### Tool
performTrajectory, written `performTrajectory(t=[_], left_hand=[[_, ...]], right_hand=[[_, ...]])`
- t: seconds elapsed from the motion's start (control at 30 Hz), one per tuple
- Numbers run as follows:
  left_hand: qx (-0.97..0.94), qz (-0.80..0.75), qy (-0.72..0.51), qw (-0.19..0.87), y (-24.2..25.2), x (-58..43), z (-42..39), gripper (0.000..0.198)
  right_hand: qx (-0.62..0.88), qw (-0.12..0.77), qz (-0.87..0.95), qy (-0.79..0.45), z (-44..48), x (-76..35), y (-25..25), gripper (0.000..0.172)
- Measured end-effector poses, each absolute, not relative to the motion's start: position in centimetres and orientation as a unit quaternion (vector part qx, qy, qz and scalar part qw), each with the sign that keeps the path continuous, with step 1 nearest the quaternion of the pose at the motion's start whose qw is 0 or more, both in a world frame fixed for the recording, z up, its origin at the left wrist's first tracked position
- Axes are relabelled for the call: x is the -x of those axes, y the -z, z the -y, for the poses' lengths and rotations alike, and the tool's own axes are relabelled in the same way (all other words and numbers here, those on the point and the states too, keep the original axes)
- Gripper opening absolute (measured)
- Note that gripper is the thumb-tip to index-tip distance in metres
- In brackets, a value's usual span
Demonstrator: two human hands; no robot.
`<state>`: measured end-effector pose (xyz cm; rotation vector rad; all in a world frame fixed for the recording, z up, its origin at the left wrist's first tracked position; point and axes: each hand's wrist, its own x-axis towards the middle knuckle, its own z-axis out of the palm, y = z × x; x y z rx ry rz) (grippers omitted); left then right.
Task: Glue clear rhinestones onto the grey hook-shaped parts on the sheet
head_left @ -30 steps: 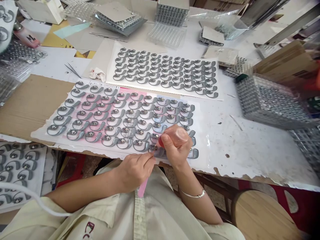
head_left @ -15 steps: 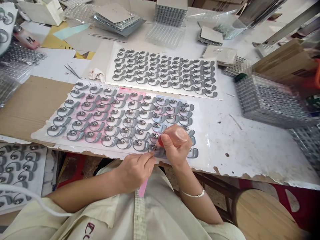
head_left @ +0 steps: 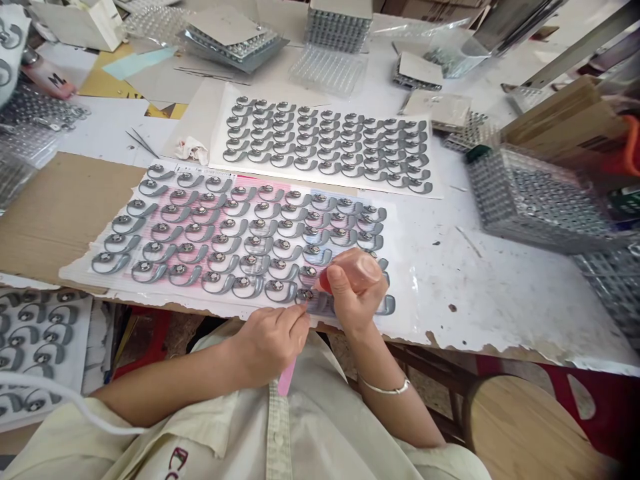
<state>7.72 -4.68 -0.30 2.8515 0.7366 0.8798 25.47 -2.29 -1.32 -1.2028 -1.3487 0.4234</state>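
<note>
My right hand (head_left: 357, 293) is wrapped round a small translucent bottle (head_left: 364, 267) with reddish contents, its tip low over the near edge of a sheet. My left hand (head_left: 275, 340) is closed on a pink stick (head_left: 286, 379) that pokes out below the fingers. Its fingertips touch or nearly touch a grey curved piece (head_left: 304, 295) with a round metallic part, close to the bottle's tip. Rows of similar grey pieces lie on this plastic-covered sheet (head_left: 406, 267), with pink and blue areas showing beneath. What the left fingertips pinch is too small to make out.
A second white sheet (head_left: 217, 150) of grey pieces lies behind. Tweezers (head_left: 143, 142) and crumpled tissue (head_left: 193, 150) are at its left. Stacked clear trays (head_left: 535, 200) stand right, cardboard (head_left: 65, 207) lies left, and a wooden stool (head_left: 530, 427) is at the lower right.
The bottle in my right hand has tilted slightly and shifted a little to the right. My left hand has barely moved. The whole view has slid slightly leftward.
</note>
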Motion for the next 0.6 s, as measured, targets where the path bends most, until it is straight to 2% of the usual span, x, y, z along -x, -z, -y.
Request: performTrajectory(t=[0.27,0.6], left_hand=[[-0.922,-0.245,-0.298,0.026,0.2,-7.88,4.7,0.023],[-0.928,-0.246,-0.28,0.023,0.46,-7.7,4.66,0.024]], right_hand=[[0.51,0.597,0.586,-0.197,2.31,-25.31,1.29,0.017],[0.501,0.596,0.609,-0.151,2.21,-25.3,0.79,0.021]])
